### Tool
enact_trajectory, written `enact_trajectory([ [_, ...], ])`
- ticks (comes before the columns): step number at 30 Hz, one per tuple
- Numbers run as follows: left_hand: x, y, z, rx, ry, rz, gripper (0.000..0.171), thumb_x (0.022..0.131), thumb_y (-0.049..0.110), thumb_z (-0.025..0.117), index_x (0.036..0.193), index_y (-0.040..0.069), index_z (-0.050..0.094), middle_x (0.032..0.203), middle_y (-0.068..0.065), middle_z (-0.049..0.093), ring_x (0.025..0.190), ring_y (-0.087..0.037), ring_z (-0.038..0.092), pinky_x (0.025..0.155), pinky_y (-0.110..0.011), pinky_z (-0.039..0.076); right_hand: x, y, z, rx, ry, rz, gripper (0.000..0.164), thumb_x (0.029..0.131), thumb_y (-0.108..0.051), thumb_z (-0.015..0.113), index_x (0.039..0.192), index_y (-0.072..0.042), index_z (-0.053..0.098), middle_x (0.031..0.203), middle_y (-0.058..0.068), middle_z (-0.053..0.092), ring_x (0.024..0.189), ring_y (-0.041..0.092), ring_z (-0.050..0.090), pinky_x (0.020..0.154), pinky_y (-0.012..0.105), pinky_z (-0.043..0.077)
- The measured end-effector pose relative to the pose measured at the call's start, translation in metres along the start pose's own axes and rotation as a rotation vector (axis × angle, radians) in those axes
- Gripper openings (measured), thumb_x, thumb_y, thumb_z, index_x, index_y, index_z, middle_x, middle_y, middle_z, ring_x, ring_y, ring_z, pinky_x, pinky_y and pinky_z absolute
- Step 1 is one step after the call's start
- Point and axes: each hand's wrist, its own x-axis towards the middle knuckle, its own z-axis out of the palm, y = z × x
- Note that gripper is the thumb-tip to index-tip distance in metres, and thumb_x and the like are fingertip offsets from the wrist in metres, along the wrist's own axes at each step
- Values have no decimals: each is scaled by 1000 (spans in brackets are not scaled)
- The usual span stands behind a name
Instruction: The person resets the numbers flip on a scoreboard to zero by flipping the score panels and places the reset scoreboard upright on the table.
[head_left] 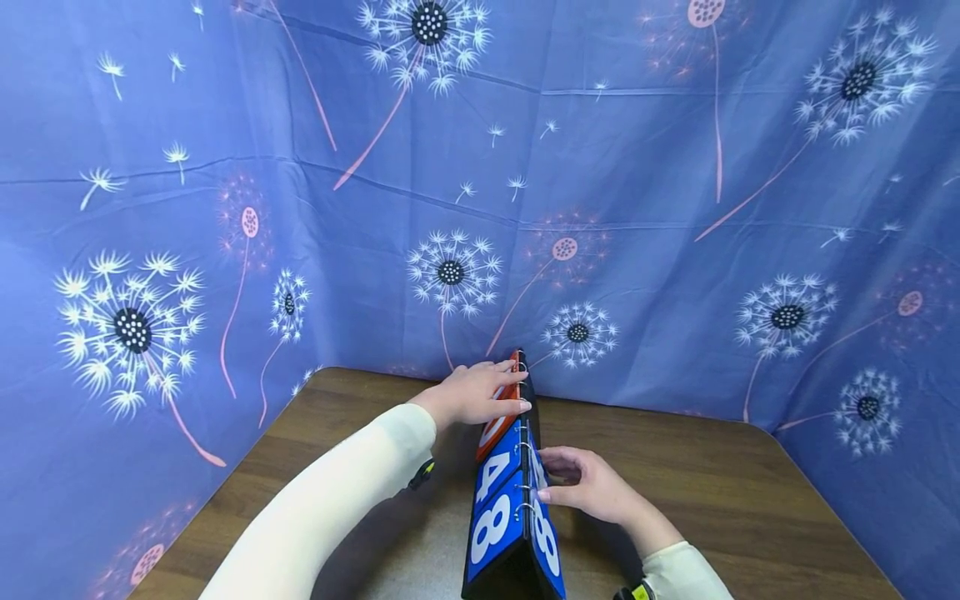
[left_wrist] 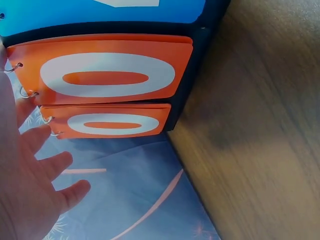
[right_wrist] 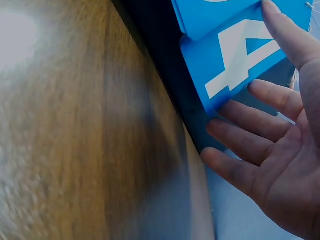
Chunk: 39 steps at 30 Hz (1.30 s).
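Note:
A tent-shaped black flip scoreboard (head_left: 510, 577) stands lengthwise before me, its number cards hung on metal rings along the top ridge. Blue cards reading 4 (head_left: 492, 475) and 8 (head_left: 490, 530) are at the near end; orange cards with a 0 (left_wrist: 107, 75) are at the far end. My left hand (head_left: 476, 393) lies across the far ridge with fingers extended over the orange cards' rings. On the right face, my right hand (head_left: 596, 487) spreads around the blue 4 card (right_wrist: 240, 57), thumb on its upper part and the loosely bent fingers by its other edge.
The scoreboard stands on a brown wooden table (head_left: 697, 483) with rounded far corners. Behind and beside it hangs a blue cloth (head_left: 637, 325) printed with dandelions, close to the board's far end.

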Motion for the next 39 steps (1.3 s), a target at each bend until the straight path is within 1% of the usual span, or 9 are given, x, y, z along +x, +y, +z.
enact_trajectory([
  [7,-1,2,-1,30,-16,-19,79,91,85,35,159,44,34,173,6,24,158,-31,29,121,-70,25,-1,3,-1,-62,73,0,36,89,-39,80,116,-16,73,97,-2,72,87,11,66,76,26,56],
  [11,-2,4,-2,32,-19,-29,79,91,85,35,159,45,33,172,6,25,158,-30,30,121,-70,26,-2,9,-5,-6,105,-14,19,91,-33,78,92,-14,72,77,-2,62,69,8,56,62,24,47],
  [14,-4,5,-2,33,-19,-28,78,91,84,34,159,45,32,172,5,25,158,-31,30,121,-70,25,-3,14,-9,39,121,-13,22,95,-29,75,84,-11,68,71,-1,57,65,8,52,59,24,44],
  [18,-4,3,-2,63,-28,-23,78,92,85,31,160,47,29,172,6,25,158,-32,29,122,-70,24,-4,15,-13,58,127,-8,22,98,-28,71,84,-11,68,71,1,60,66,11,55,61,25,45],
  [23,-2,1,-4,108,-27,-9,79,92,87,28,160,47,30,172,6,26,158,-34,29,122,-70,24,-4,17,-17,67,117,-54,20,100,-25,68,88,-10,73,74,7,65,68,13,58,63,26,48],
  [29,0,-1,-3,134,-25,-10,81,90,88,28,160,48,28,172,8,25,158,-31,30,122,-70,25,-5,14,-20,29,175,-49,21,100,-24,67,107,-9,80,98,9,79,81,8,68,73,24,56],
  [32,1,-2,-2,146,-18,-6,81,90,88,29,160,47,28,172,8,26,157,-31,31,121,-69,26,-6,10,-22,-5,237,-14,21,100,-25,68,110,-11,80,104,7,79,86,8,68,76,24,56],
  [35,2,-1,-1,151,-10,0,81,91,87,29,160,45,29,172,7,26,156,-31,33,120,-69,28,-6,6,-25,-1,295,68,19,98,-26,70,105,-13,81,101,5,78,85,12,65,74,25,54],
  [39,2,-1,-1,156,-8,3,82,91,87,28,161,44,29,172,7,25,156,-30,34,120,-67,30,-9,-3,-36,115,339,166,22,98,-26,70,103,-5,77,91,6,74,76,16,64,66,27,54],
])
